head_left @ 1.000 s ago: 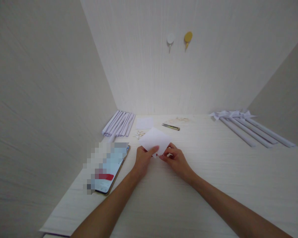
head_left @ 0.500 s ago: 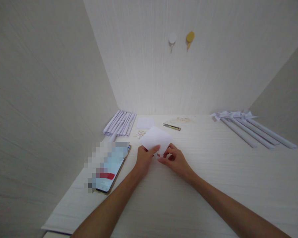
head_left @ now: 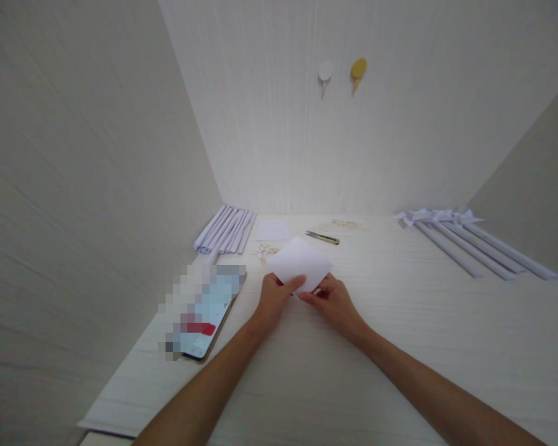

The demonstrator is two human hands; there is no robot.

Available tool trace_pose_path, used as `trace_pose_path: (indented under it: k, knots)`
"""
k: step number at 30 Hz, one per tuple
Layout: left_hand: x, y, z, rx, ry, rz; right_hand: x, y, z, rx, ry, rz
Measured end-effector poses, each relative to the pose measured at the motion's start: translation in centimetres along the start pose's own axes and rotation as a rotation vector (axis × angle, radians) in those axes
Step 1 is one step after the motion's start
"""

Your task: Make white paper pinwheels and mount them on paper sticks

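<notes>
A white square sheet of paper (head_left: 300, 260) is held above the table, turned so one corner points toward me. My left hand (head_left: 277, 296) grips its lower left edge, thumb on top and fingers underneath. At the near corner, my right hand (head_left: 329, 302) pinches the paper between thumb and fingers, some of them hidden behind it. Just beyond the sheet lie small thread snips (head_left: 322, 238). Another white paper square (head_left: 273, 230) lies flat near the back wall.
Rolled paper sticks (head_left: 225, 230) are piled at the back left. Several paper sticks with folded paper tops (head_left: 469, 248) lie at the right. A phone (head_left: 214, 316) rests left of my arm. Small pale scraps (head_left: 264, 251) are on the table (head_left: 400, 322). Two hooks (head_left: 359, 69) are on the wall.
The paper has shifted slightly right and lies flatter, its diamond outline fuller. My right fingers have closed on its near corner; my left thumb has slid a little right.
</notes>
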State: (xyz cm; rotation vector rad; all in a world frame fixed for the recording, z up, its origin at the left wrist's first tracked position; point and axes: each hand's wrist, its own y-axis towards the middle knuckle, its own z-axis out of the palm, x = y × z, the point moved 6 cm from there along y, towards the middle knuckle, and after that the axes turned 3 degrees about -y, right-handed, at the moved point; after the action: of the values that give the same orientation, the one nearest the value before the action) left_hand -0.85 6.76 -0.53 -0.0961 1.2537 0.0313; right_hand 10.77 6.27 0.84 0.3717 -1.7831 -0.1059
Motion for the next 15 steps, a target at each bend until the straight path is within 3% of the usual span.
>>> trace_pose_path:
  k: [4,7,11,15]
  knots:
    - [-0.1,0.4,-0.7,-0.068,-0.043,0.005,0.4,-0.1,-0.4,-0.068,0.016,0.002]
    - [-0.1,0.7,-1.1,-0.105,-0.077,0.016,1.2,-0.5,-1.0,-0.147,0.009,-0.11]
    - [-0.2,0.8,-1.0,-0.059,-0.045,0.031,2.1,-0.8,-0.8,-0.127,-0.058,-0.25]
    - [-0.2,0.6,-0.5,-0.003,0.004,0.032,1.9,-0.6,-0.9,-0.139,-0.148,-0.222]
